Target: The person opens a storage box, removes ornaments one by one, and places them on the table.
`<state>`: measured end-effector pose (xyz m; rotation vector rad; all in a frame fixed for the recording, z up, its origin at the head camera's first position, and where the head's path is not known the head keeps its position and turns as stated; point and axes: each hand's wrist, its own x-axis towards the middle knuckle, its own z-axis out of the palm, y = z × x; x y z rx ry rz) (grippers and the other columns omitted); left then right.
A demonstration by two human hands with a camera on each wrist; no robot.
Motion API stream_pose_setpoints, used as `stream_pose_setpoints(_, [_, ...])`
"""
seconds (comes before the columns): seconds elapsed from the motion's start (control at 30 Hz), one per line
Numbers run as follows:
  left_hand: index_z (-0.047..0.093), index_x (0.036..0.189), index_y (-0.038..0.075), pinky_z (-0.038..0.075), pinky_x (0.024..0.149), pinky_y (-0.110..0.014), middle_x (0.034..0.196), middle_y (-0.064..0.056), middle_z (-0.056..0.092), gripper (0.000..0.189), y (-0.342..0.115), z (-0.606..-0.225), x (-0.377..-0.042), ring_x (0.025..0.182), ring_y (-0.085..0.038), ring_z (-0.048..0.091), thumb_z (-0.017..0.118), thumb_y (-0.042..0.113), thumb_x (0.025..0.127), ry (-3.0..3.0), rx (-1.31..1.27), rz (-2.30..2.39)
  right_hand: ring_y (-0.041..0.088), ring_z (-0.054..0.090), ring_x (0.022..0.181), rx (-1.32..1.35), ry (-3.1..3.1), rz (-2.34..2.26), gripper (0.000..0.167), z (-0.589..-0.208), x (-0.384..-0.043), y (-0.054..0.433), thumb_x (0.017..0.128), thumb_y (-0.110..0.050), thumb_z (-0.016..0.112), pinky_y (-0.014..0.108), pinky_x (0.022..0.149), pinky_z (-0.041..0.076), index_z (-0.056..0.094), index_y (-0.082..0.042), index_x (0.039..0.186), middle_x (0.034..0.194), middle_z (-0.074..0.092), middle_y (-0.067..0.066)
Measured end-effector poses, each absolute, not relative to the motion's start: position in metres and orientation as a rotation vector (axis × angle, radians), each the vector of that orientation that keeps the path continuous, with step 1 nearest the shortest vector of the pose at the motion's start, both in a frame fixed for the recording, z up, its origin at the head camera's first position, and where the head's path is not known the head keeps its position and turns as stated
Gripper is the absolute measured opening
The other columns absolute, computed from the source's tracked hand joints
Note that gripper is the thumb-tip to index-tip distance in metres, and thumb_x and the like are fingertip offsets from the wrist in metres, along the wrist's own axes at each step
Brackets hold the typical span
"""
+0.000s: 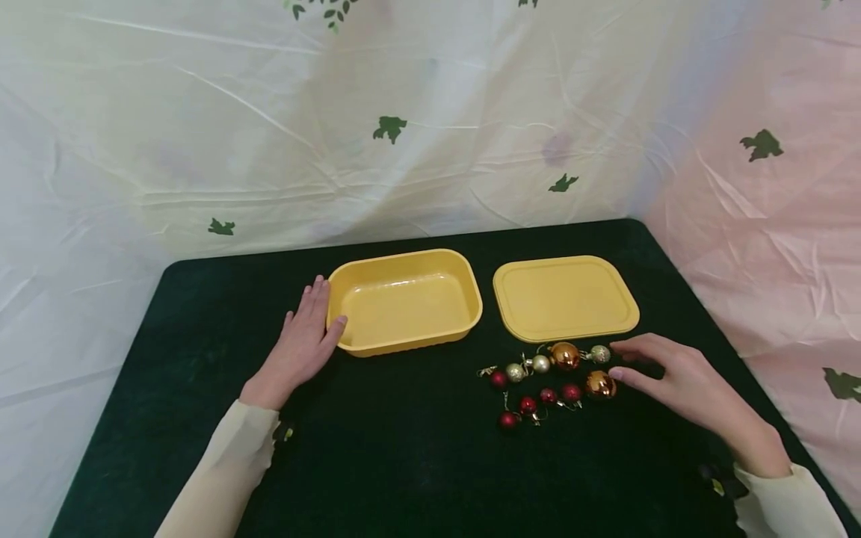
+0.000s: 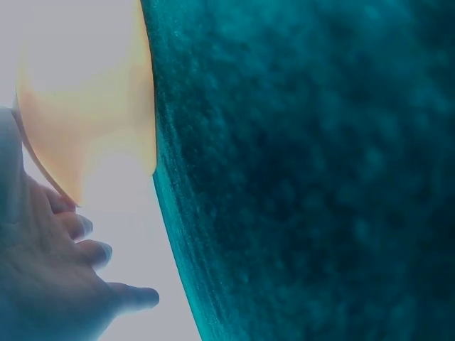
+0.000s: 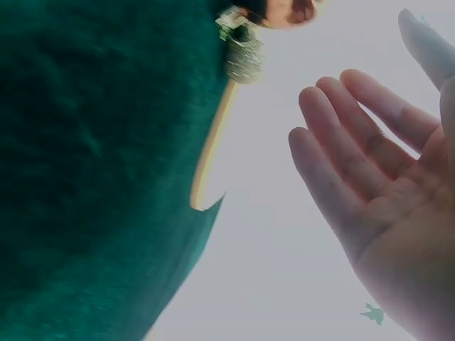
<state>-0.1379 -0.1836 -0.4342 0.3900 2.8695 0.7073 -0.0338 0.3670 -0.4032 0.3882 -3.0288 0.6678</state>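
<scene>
In the head view a yellow plastic box (image 1: 403, 306), open at the top, sits on the dark green table. My left hand (image 1: 303, 340) rests against its left end, fingers straight along the outer wall and thumb at the near corner of the rim. The same box (image 2: 89, 99) shows in the left wrist view. My right hand (image 1: 686, 377) hovers with relaxed fingers at the right end of two rows of small Christmas baubles. Nearest its fingertips are a glittery gold bauble (image 1: 601, 354) and a shiny copper bauble (image 1: 601, 385). Nothing is between thumb and fingers.
A flat yellow lid (image 1: 566, 297) lies right of the box, just behind the baubles. The back row also holds another copper bauble (image 1: 564, 356); several red baubles (image 1: 528, 405) form most of the front row. A pale patterned cloth (image 1: 430, 149) hangs behind the table.
</scene>
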Motion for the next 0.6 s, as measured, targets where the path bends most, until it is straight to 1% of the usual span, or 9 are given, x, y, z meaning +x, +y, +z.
stream_pose_setpoints(0.17, [-0.006, 0.166, 0.011, 0.005, 0.12, -0.071, 0.173, -0.004, -0.011, 0.082, -0.185, -0.433, -0.136, 0.159, -0.033, -0.007, 0.029, 0.058, 0.109, 2.877, 0.386, 0.742, 0.027, 0.07, 0.101, 0.423, -2.908, 0.621, 0.039, -0.392, -0.038, 0.366, 0.091, -0.028, 0.083, 0.049, 0.082, 0.057, 0.072, -0.014, 0.125, 0.117, 0.073, 0.005])
stream_pose_setpoints(0.23, [-0.004, 0.167, 0.012, 0.003, 0.12, -0.072, 0.174, -0.004, -0.009, 0.082, -0.186, -0.433, -0.135, 0.159, -0.033, -0.006, 0.03, 0.059, 0.109, 2.889, 0.386, 0.761, 0.03, 0.068, 0.105, 0.441, -2.882, 0.623, 0.041, -0.387, -0.041, 0.364, 0.091, -0.027, 0.082, 0.052, 0.083, 0.055, 0.07, -0.014, 0.128, 0.121, 0.071, 0.008])
stream_pose_setpoints(0.4, [0.005, 0.167, 0.009, 0.0, 0.119, -0.074, 0.174, -0.007, -0.001, 0.081, -0.185, -0.43, -0.129, 0.159, -0.034, -0.004, 0.034, 0.058, 0.109, 2.959, 0.379, 0.747, 0.039, 0.06, 0.122, 0.454, -2.859, 0.699, 0.051, -0.377, -0.051, 0.352, 0.093, -0.028, 0.081, 0.065, 0.092, 0.048, 0.064, -0.014, 0.138, 0.137, 0.063, 0.016])
stream_pose_setpoints(0.5, [0.008, 0.167, 0.008, -0.001, 0.119, -0.073, 0.174, -0.009, 0.001, 0.081, -0.185, -0.427, -0.126, 0.159, -0.036, -0.002, 0.037, 0.057, 0.109, 3.021, 0.379, 0.688, 0.042, 0.053, 0.132, 0.448, -2.846, 0.769, 0.057, -0.371, -0.057, 0.342, 0.093, -0.028, 0.08, 0.069, 0.098, 0.044, 0.06, -0.014, 0.144, 0.147, 0.057, 0.016])
stream_pose_setpoints(0.6, [0.01, 0.167, 0.008, -0.001, 0.12, -0.072, 0.174, -0.01, 0.002, 0.081, -0.185, -0.424, -0.123, 0.159, -0.038, 0.0, 0.04, 0.056, 0.108, 3.08, 0.394, 0.631, 0.042, 0.046, 0.139, 0.435, -2.843, 0.8, 0.06, -0.366, -0.064, 0.33, 0.094, -0.03, 0.078, 0.07, 0.104, 0.041, 0.057, -0.013, 0.148, 0.154, 0.05, 0.014])
